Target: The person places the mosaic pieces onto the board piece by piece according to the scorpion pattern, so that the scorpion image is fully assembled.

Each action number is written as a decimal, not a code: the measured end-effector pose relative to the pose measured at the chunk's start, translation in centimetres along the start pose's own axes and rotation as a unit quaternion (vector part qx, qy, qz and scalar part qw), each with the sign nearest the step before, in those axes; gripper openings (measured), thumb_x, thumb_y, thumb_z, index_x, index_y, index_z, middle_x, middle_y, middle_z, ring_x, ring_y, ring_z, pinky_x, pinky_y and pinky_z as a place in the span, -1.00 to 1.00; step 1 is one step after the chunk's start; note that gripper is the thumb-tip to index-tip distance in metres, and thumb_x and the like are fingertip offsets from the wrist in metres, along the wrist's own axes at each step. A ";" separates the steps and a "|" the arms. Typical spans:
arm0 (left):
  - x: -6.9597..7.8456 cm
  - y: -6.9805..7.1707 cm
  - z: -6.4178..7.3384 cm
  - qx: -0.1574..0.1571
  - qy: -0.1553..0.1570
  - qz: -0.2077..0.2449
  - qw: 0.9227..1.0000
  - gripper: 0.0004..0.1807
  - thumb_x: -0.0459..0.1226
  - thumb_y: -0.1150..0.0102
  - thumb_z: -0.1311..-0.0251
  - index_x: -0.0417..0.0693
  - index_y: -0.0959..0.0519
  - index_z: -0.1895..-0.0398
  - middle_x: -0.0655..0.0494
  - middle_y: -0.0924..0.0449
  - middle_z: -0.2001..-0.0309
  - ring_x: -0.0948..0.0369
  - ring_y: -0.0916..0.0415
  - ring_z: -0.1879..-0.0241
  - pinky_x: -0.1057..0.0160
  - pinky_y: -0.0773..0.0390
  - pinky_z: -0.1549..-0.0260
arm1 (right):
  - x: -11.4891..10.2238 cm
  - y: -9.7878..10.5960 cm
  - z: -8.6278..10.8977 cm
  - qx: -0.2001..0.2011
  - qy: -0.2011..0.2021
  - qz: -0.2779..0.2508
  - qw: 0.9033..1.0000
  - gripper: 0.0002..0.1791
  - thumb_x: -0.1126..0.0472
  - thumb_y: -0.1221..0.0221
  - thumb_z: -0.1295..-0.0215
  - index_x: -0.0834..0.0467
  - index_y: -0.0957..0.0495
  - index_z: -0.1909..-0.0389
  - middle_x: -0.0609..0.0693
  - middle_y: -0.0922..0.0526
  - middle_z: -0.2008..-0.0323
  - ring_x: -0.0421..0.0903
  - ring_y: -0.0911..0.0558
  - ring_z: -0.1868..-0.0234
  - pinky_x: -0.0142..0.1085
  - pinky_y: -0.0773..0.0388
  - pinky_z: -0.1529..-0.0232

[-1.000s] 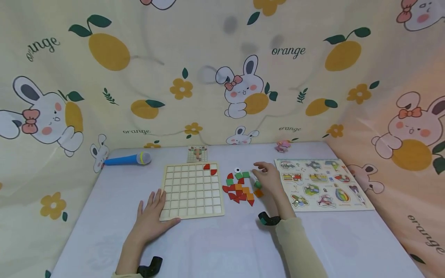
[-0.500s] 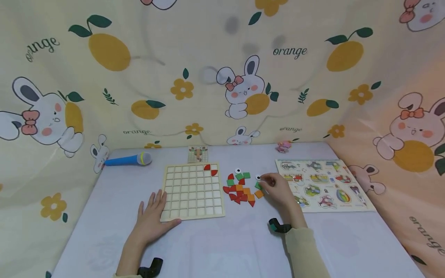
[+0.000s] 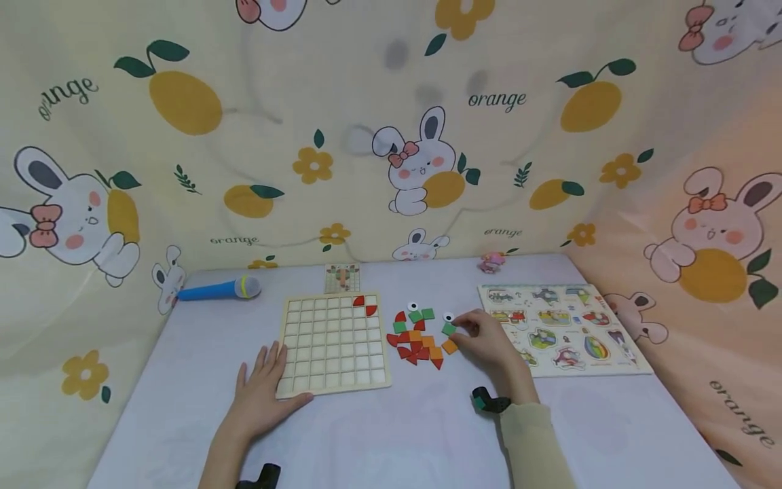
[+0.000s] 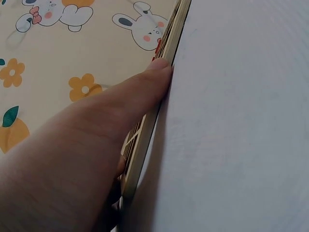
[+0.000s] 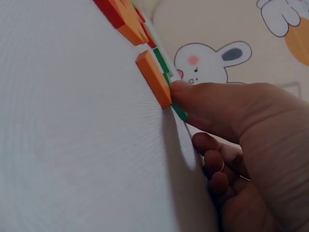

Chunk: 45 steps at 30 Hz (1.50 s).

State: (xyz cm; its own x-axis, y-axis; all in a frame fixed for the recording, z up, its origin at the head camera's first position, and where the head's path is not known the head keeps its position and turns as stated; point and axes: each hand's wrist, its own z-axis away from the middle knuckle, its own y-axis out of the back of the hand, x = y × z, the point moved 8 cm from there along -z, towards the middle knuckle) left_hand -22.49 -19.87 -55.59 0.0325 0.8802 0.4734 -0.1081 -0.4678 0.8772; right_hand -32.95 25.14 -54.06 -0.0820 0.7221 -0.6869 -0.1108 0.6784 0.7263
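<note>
Left hand (image 3: 259, 397), fingers spread, touches the board (image 3: 336, 346); right of it, right hand (image 3: 487, 341) is at a green tile (image 3: 449, 329), its fingers' pinch unclear.

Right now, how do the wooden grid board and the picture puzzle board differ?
The wooden grid board is ruled into square cells; the picture puzzle board shows coloured pictures. The left hand touches the wooden grid board, while the right hand partly hides the picture puzzle board in the head view. Both lie flat on the white table.
</note>
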 end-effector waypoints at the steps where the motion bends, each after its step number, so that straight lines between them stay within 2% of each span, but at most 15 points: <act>1: -0.1 -0.1 0.0 -0.001 0.000 -0.001 1.000 0.39 0.49 -0.29 -0.06 -0.30 -0.05 -0.68 -0.30 0.11 -0.70 -0.32 0.28 -0.68 -0.50 0.40 -0.52 | 0.1 -0.1 0.0 -0.001 -0.001 0.002 1.000 -0.68 0.06 -0.44 -0.36 0.06 -0.73 -0.06 0.03 -0.66 -0.01 0.00 -0.53 0.00 -0.13 -0.55 -0.10; 6: -0.7 -0.6 0.1 -0.004 -0.001 -0.006 1.000 0.41 0.53 -0.25 -0.06 -0.30 -0.06 -0.68 -0.31 0.10 -0.69 -0.33 0.27 -0.67 -0.53 0.39 -0.51 | -0.1 -0.5 -0.3 0.008 0.013 0.004 1.000 -0.71 0.11 -0.47 -0.33 0.09 -0.76 -0.01 0.03 -0.67 0.00 -0.02 -0.56 0.01 -0.07 -0.58 -0.14; 10: -1.3 -0.3 0.3 0.003 -0.002 -0.010 1.000 0.40 0.51 -0.28 -0.06 -0.30 -0.07 -0.68 -0.34 0.08 -0.68 -0.36 0.25 -0.66 -0.53 0.36 -0.50 | -0.4 -1.1 -0.5 0.003 0.018 0.002 1.000 -0.71 0.10 -0.45 -0.36 0.10 -0.75 -0.03 0.04 -0.67 -0.03 -0.02 -0.58 -0.03 -0.03 -0.60 -0.19; 17: -0.5 0.0 -0.1 0.009 -0.020 -0.006 1.000 0.40 0.51 -0.27 -0.06 -0.30 -0.07 -0.67 -0.32 0.07 -0.69 -0.34 0.23 -0.66 -0.50 0.35 -0.52 | -0.4 -0.3 0.1 0.035 0.011 0.011 0.999 -0.76 0.18 -0.44 -0.37 0.10 -0.76 -0.01 0.03 -0.68 0.02 -0.02 -0.59 0.02 -0.01 -0.62 -0.15; 21: -0.6 0.5 -0.2 0.024 -0.028 -0.023 0.999 0.38 0.50 -0.30 -0.05 -0.30 -0.11 -0.66 -0.32 0.00 -0.67 -0.35 0.17 -0.65 -0.52 0.28 -0.51 | -0.5 -0.6 0.7 0.026 0.016 0.009 0.999 -0.73 0.17 -0.41 -0.40 0.14 -0.74 -0.06 0.06 -0.68 0.00 -0.01 -0.60 0.02 0.00 -0.64 -0.16; 24: -0.8 0.2 -0.3 0.028 -0.031 -0.032 0.999 0.38 0.50 -0.30 -0.05 -0.30 -0.12 -0.66 -0.32 -0.01 -0.67 -0.35 0.15 -0.65 -0.52 0.26 -0.51 | -0.3 -0.6 0.8 0.020 0.013 0.009 1.000 -0.72 0.15 -0.39 -0.43 0.14 -0.73 -0.09 0.06 -0.68 -0.01 -0.02 -0.59 0.03 -0.04 -0.64 -0.14; 31: -0.9 -0.3 -0.4 0.022 -0.012 -0.017 1.000 0.39 0.50 -0.30 -0.04 -0.25 -0.09 -0.68 -0.26 0.04 -0.69 -0.30 0.21 -0.67 -0.48 0.30 -0.54 | -0.3 -0.2 0.0 0.009 0.021 0.003 1.000 -0.71 0.17 -0.34 -0.48 0.14 -0.68 -0.13 0.04 -0.67 -0.01 -0.02 -0.58 0.02 -0.05 -0.62 -0.16; 37: -0.7 -0.9 -0.6 0.010 -0.009 -0.004 1.000 0.39 0.51 -0.29 -0.05 -0.25 -0.06 -0.69 -0.26 0.09 -0.70 -0.29 0.25 -0.68 -0.48 0.34 -0.54 | 0.3 0.2 -0.4 0.016 0.015 -0.008 1.000 -0.69 0.14 -0.34 -0.49 0.12 -0.66 -0.17 0.02 -0.69 0.00 -0.03 -0.59 0.03 -0.09 -0.61 -0.12; 42: -0.9 -0.6 -0.5 0.011 -0.008 -0.006 1.000 0.40 0.51 -0.27 -0.07 -0.25 -0.03 -0.70 -0.28 0.11 -0.71 -0.29 0.28 -0.69 -0.48 0.35 -0.54 | -0.1 0.0 -0.7 0.016 0.025 -0.019 0.999 -0.66 0.11 -0.33 -0.49 0.13 -0.65 -0.18 0.03 -0.68 0.02 -0.02 -0.57 0.05 -0.12 -0.58 -0.09; 45: -0.9 -0.4 -0.5 0.008 -0.013 -0.007 1.000 0.40 0.51 -0.27 -0.07 -0.27 -0.03 -0.69 -0.30 0.11 -0.70 -0.30 0.27 -0.68 -0.48 0.35 -0.53 | 0.0 -0.1 -0.4 0.017 0.013 -0.027 0.999 -0.66 0.12 -0.34 -0.49 0.11 -0.65 -0.19 0.02 -0.68 0.02 -0.02 -0.56 0.05 -0.13 -0.57 -0.08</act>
State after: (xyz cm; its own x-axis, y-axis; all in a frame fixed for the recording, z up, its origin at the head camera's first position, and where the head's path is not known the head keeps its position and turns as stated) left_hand -22.94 -20.43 -56.39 0.0597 0.8844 0.4629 -0.0909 -0.4570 0.8848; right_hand -33.31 25.04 -54.15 -0.1022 0.6804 -0.7257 -0.0828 0.7211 0.6878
